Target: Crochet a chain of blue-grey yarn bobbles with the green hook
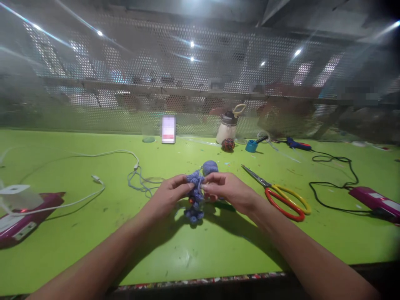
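A small blue-purple crocheted piece [195, 196] hangs between both hands above the green table [200, 250]. My left hand [171, 195] pinches its left side with fingers closed. Closed fingers of my right hand [227, 189] pinch its upper right part. A round ball of the same blue yarn [210, 167] lies just behind the hands. Loose blue yarn [142, 182] trails on the table to the left.
Scissors with red and yellow handles [283, 198] lie right of my right hand. A white cable [93, 175] and a magenta device [21, 216] lie left; a black cord [337, 175] and another magenta device [375, 201] right. A phone [168, 129], a white jug [228, 127] and a perforated screen [200, 75] stand behind.
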`<move>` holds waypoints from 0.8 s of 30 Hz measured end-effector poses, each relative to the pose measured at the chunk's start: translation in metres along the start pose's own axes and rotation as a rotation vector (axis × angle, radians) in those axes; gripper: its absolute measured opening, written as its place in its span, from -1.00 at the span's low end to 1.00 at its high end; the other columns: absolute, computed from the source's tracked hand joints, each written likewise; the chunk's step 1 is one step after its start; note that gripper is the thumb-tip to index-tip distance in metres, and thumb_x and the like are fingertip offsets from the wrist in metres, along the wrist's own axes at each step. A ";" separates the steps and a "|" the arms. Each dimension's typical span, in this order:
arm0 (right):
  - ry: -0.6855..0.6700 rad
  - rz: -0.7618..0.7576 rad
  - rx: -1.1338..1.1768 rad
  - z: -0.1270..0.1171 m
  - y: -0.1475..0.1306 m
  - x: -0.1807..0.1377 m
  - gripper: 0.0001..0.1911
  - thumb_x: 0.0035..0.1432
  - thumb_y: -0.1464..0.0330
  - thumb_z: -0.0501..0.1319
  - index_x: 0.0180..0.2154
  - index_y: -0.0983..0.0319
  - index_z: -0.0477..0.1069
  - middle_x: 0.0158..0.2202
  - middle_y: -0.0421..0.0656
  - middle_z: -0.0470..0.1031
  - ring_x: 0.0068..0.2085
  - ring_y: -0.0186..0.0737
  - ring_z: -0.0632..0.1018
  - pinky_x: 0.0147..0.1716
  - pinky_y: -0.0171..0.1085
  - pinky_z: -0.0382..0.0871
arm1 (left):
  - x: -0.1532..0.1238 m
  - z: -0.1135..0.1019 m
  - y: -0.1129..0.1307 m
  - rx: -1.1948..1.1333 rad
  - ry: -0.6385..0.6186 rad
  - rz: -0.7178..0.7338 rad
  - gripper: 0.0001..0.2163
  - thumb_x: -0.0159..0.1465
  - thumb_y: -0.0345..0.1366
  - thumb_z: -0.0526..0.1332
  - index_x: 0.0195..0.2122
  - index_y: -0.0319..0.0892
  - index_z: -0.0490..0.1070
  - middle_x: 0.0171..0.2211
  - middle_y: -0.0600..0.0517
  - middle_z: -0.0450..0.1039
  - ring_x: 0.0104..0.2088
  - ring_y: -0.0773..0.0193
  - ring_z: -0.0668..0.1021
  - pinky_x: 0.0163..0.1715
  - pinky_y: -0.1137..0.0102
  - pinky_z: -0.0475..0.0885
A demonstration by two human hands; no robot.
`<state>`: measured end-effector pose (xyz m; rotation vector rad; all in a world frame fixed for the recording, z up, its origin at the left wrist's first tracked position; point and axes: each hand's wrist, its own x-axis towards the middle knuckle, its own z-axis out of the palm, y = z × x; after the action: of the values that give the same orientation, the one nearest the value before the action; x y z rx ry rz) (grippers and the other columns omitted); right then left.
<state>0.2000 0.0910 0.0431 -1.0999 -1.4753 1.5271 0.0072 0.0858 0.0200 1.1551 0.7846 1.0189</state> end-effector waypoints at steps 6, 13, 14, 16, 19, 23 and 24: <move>-0.050 -0.066 -0.110 -0.004 -0.007 -0.005 -0.70 0.03 0.16 0.34 -0.46 0.28 0.46 -0.57 -0.21 0.42 -0.56 -0.43 0.29 -0.54 -0.33 0.07 | 0.000 0.001 0.003 -0.037 0.027 -0.019 -0.87 0.14 -0.30 0.34 -0.31 -0.23 0.53 -0.30 -0.12 0.52 -0.32 0.21 0.50 -0.32 0.33 0.37; 0.110 -0.165 -0.160 0.008 -0.004 -0.006 -0.68 -0.10 0.17 0.44 -0.50 0.27 0.44 -0.56 -0.25 0.33 -0.51 -0.40 0.29 -0.52 -0.31 0.09 | -0.002 0.003 0.008 -0.060 0.024 -0.023 -0.92 0.13 -0.38 0.32 -0.34 -0.23 0.53 -0.30 -0.10 0.52 -0.28 0.22 0.50 -0.23 0.34 0.40; 0.116 -0.164 -0.128 0.008 -0.004 -0.006 -0.68 -0.09 0.18 0.44 -0.51 0.26 0.43 -0.58 -0.27 0.31 -0.54 -0.41 0.26 -0.55 -0.32 0.06 | -0.002 0.003 0.008 -0.072 0.018 -0.025 -0.94 0.13 -0.40 0.31 -0.35 -0.24 0.53 -0.31 -0.09 0.51 -0.29 0.23 0.50 -0.24 0.35 0.39; 0.096 -0.141 -0.025 0.006 -0.007 -0.008 -0.69 -0.06 0.18 0.42 -0.50 0.26 0.42 -0.59 -0.27 0.34 -0.59 -0.45 0.23 -0.60 -0.35 -0.01 | -0.003 0.003 0.010 -0.099 0.002 -0.039 -0.95 0.11 -0.44 0.29 -0.37 -0.24 0.51 -0.34 -0.09 0.49 -0.31 0.24 0.49 -0.32 0.38 0.38; 0.026 -0.096 0.151 -0.002 -0.011 -0.007 -0.70 -0.01 0.20 0.40 -0.46 0.26 0.39 -0.55 -0.23 0.45 -0.64 -0.50 0.22 -0.66 -0.38 -0.08 | -0.006 0.004 0.012 -0.114 -0.045 -0.078 -0.94 0.09 -0.45 0.25 -0.39 -0.26 0.48 -0.38 -0.10 0.47 -0.34 0.23 0.50 -0.40 0.41 0.35; 0.044 -0.114 0.245 -0.007 -0.011 -0.003 -0.73 0.01 0.23 0.40 -0.41 0.27 0.40 -0.59 -0.26 0.45 -0.68 -0.54 0.21 -0.70 -0.41 -0.10 | -0.009 0.003 0.013 -0.143 -0.130 -0.157 -0.92 0.12 -0.41 0.21 -0.34 -0.25 0.43 -0.44 -0.05 0.46 -0.42 0.23 0.53 -0.42 0.40 0.32; 0.062 -0.121 0.250 -0.006 -0.010 -0.002 -0.73 0.00 0.23 0.40 -0.39 0.27 0.41 -0.61 -0.28 0.43 -0.69 -0.54 0.21 -0.71 -0.42 -0.10 | -0.009 0.003 0.012 -0.162 -0.151 -0.178 -0.89 0.14 -0.40 0.20 -0.30 -0.24 0.42 -0.44 -0.04 0.46 -0.43 0.23 0.54 -0.42 0.40 0.31</move>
<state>0.2059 0.0923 0.0538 -0.8864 -1.2465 1.5301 0.0039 0.0770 0.0326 0.9919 0.6597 0.8222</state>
